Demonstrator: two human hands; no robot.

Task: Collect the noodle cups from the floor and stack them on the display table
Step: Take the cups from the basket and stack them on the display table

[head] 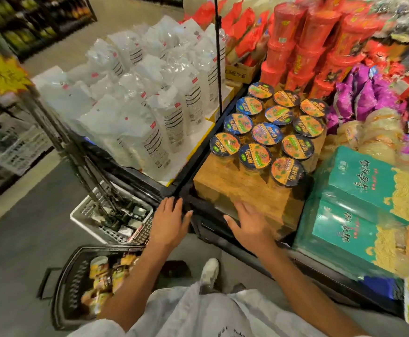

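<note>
From the head camera I am looking down at a store display surface (225, 210) with its dark front edge running past both hands. The left hand (170, 221) is reaching out flat, fingers straight and slightly spread, holding nothing, with its fingertips at the corner of the black rim. The right hand (249, 223) is also lying open, fingers extended and empty, hovering by the front of a brown carton (237, 188). The noodle cups (270, 132) are standing upright in close rows on top of that carton, lids facing up. More cups are lying in a black basket (74, 283) on the floor (16, 239) by my left forearm. Teal boxes (359, 210) are sitting just right of the carton, and white bags (135, 98) are filling the neighbouring section.
</note>
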